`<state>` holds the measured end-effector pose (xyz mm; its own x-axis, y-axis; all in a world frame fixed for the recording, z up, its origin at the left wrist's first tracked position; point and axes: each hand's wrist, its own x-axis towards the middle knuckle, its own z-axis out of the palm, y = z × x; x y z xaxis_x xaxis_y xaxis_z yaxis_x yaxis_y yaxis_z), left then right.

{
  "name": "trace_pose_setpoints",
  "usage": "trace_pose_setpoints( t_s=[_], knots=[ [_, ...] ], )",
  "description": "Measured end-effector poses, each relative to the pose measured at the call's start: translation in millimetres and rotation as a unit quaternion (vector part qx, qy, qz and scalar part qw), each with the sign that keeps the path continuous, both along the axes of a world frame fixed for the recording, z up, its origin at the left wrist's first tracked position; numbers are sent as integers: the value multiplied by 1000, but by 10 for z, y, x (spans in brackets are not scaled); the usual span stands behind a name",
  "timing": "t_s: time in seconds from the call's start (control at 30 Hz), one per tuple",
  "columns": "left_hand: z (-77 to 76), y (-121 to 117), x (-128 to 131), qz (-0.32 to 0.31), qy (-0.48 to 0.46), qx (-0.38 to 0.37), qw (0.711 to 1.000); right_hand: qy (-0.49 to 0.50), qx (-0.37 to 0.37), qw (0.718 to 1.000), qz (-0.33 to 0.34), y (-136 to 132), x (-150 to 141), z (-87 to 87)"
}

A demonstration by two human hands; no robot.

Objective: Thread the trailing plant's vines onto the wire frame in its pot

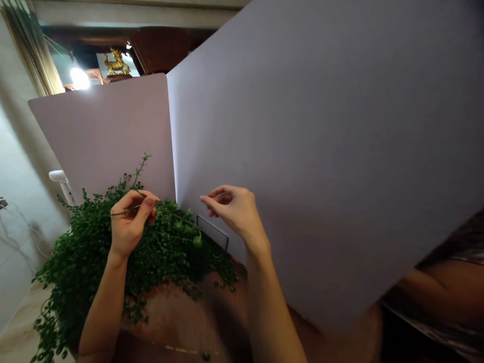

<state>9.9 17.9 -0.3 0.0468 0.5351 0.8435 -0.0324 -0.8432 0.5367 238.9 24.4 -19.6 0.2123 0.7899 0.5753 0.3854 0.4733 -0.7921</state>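
Observation:
My left hand (131,217) is closed in a pinch on a thin green stem (123,212), one end of which sticks out past the back of the fingers. It is over a dense heap of leafy green stems (91,247) with small round leaves. To its right, my right hand (229,206) is raised in front of a pale panel, thumb and fingertips pressed together. Whatever it may pinch is too small or hidden to make out. Between and below the hands, a few stems with paler tips (194,237) lie at the heap's right edge.
Two tall pale panels (302,151) meet in a corner behind the greens. A thin wire frame (214,233) stands by the right panel. The greens lie on a brown table (170,317). A lit bulb (80,78) hangs at upper left. At right is another person's arm (438,292).

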Motion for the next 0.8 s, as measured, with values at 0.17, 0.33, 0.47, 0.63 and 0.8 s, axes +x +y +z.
trace_pose_setpoints(
  t_s=[0.17,0.33,0.47,0.63,0.8],
  knots=[
    [-24,-36,78,14,44,-11,999,-16,-41,997,66,47,-52,-18],
    [-12,-3,34,57,23,8,998,77,-47,960,265,-167,-54,98],
    [-13,48,15,73,10,21,997,62,-47,950,301,-253,-69,119],
    [-19,68,11,103,13,36,994,75,-48,941,325,-260,-127,110],
    [-6,53,8,73,12,26,997,90,-37,947,305,-284,-194,145]
  ],
)
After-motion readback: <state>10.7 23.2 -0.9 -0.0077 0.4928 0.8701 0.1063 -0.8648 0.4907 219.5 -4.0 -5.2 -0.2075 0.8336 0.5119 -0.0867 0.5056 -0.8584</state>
